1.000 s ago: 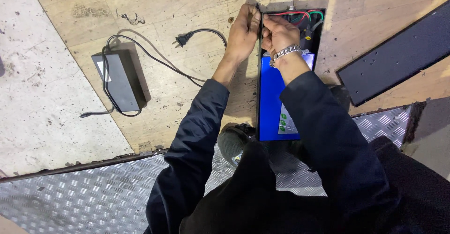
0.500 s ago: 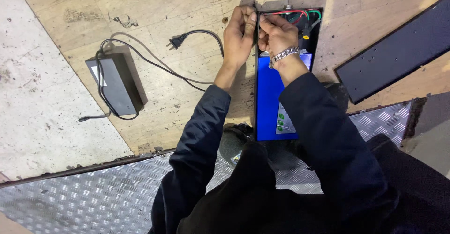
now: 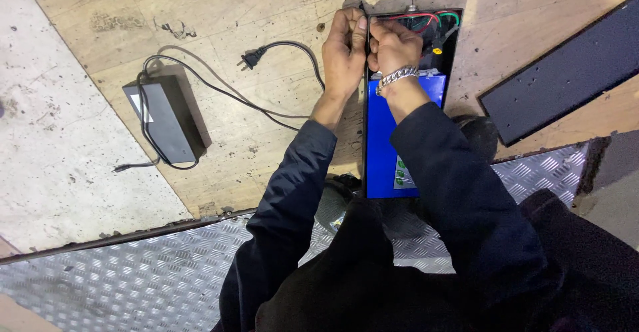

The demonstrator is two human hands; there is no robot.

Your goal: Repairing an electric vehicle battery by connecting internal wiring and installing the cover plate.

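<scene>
Whatever the left hand (image 3: 344, 51) and right hand (image 3: 394, 44) pinch between their curled fingers is hidden. The right forearm covers part of the long blue rectangular battery pack (image 3: 385, 139), and its green markings are too small to make out. The flat black perforated panel (image 3: 566, 72) runs off the right edge — its far end unseen.

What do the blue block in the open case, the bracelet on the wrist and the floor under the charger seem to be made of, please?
Blue block: probably glossy plastic wrap, smooth with a sheen. Bracelet: shiny silver metal links. Floor: worn, scuffed wooden board with visible grain.
</scene>
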